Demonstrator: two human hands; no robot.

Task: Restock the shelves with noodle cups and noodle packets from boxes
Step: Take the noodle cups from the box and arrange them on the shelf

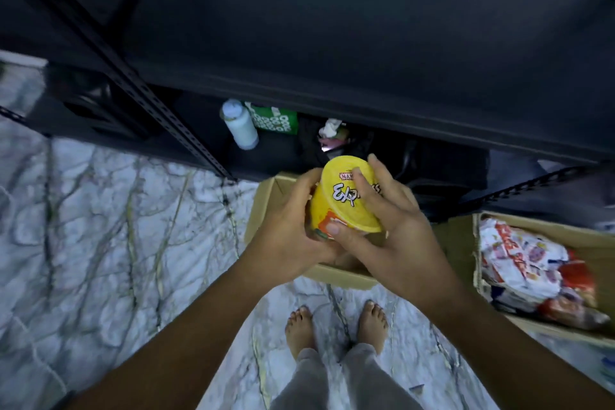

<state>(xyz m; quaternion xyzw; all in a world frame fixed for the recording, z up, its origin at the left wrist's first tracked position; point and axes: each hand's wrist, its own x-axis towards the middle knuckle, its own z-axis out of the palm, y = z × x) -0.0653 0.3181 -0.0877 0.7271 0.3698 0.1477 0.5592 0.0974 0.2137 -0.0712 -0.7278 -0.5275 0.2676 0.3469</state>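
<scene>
Now: left grip (286,233) and right grip (399,233) both clasp the yellow cup (336,196), tilted, above open box (266,210). Packets (525,260) lie in second box (549,226), right.

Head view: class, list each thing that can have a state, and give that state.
noodle cup: lid on, tilted, held in both hands.
left hand: grips the cup's side.
right hand: fingers curled over the cup's lid.
near box: open, below the cup.
right box: open, holding noodle packets.
white bottle: capped, on the bottom shelf.
</scene>
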